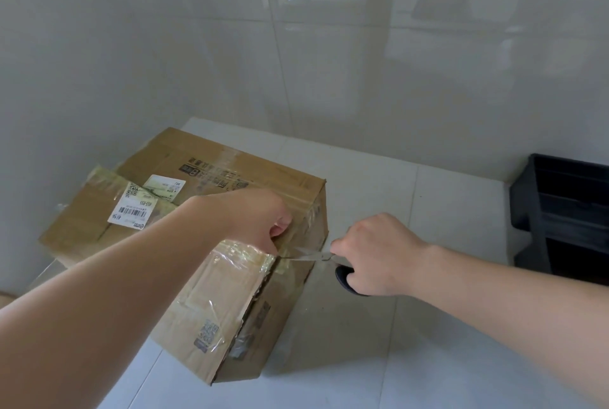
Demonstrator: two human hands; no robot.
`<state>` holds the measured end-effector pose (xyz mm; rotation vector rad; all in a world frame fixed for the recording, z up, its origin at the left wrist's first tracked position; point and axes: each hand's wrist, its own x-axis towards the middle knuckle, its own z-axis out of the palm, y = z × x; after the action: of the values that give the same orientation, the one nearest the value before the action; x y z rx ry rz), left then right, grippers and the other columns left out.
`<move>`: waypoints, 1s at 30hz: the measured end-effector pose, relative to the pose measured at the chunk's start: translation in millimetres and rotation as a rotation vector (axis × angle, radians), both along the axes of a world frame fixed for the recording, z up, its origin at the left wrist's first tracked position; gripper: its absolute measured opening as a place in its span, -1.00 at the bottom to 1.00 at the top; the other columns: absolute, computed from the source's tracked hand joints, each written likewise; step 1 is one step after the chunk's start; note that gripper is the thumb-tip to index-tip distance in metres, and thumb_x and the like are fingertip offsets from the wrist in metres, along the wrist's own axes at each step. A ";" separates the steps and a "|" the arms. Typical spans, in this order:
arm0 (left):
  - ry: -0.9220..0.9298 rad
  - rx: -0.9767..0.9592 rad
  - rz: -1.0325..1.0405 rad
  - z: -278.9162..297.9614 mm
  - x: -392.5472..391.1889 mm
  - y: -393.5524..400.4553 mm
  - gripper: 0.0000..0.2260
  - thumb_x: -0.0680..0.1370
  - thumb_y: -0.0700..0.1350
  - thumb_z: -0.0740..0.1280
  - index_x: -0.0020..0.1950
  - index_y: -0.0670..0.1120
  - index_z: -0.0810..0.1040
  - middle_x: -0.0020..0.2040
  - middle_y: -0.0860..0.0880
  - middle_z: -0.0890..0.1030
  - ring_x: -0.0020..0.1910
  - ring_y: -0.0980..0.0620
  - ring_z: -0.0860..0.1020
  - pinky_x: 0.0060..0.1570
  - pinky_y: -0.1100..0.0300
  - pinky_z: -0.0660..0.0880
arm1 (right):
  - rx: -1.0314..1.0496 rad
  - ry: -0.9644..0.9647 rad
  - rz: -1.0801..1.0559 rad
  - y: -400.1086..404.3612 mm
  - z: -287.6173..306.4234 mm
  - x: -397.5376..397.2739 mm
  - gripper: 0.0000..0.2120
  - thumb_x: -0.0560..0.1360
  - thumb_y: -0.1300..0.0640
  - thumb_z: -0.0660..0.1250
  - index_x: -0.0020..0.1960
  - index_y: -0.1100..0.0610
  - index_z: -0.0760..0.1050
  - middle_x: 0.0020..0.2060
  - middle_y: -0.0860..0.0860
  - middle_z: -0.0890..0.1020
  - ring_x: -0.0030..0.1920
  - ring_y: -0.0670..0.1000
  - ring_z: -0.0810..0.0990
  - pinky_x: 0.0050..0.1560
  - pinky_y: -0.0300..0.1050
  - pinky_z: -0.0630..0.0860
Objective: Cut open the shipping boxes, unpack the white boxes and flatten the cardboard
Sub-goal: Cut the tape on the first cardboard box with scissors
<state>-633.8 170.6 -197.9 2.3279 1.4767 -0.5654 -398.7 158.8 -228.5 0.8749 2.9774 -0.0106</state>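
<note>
So there's a big brown shipping box [211,243] sitting on a pale tiled surface [428,342], pushed up near the white tiled wall [197,46], with shiny clear tape all over it. A smaller taped box [95,220] with a white shipping label [136,207] lies on its far left corner. The left hand [260,220] is on top of the big box near its right edge, fingers curled and pinching at the tape or flap there. The right hand [375,253] is wrapped around the black handles of a pair of scissors [329,263], blades poking into the taped seam at the box's top right edge. A black plastic rack [566,210] stands off to the right.
</note>
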 end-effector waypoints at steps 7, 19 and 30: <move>-0.109 -0.077 0.426 7.6 -25.1 -4.8 -0.63 0.47 0.25 0.33 -0.28 -0.04 0.58 -0.37 0.07 0.61 -0.35 0.13 0.58 -0.38 0.27 0.42 | -0.921 0.314 -0.406 -20.5 -19.7 4.4 -0.62 0.37 -0.09 0.45 -0.33 0.20 0.46 -0.52 0.04 0.50 -0.49 -0.06 0.38 -0.37 -0.19 0.36; -0.211 0.153 1.091 -7.0 -12.3 -39.3 -0.59 0.38 0.14 0.49 -0.29 -0.10 0.35 -0.37 -0.02 0.47 -0.41 0.04 0.43 -0.44 0.24 0.35 | -0.795 0.312 -0.429 -42.3 -9.0 -6.4 -0.59 0.36 -0.08 0.44 -0.44 0.12 0.33 -0.58 -0.05 0.34 -0.51 -0.07 0.26 -0.49 -0.21 0.20; -0.724 0.449 1.292 -23.9 8.6 -49.6 -0.71 0.35 -0.06 0.54 -0.11 -0.05 0.46 -0.20 0.05 0.54 -0.21 0.01 0.52 -0.39 0.22 0.35 | -0.490 0.249 -0.642 -57.5 7.3 -9.6 -0.81 0.29 0.00 0.22 -0.31 0.11 0.49 -0.43 -0.02 0.56 -0.37 0.00 0.48 -0.39 -0.18 0.40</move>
<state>-625.2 121.0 -221.9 1.0406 2.2858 0.8918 -408.3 101.3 -221.2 1.7678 2.5294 -0.8698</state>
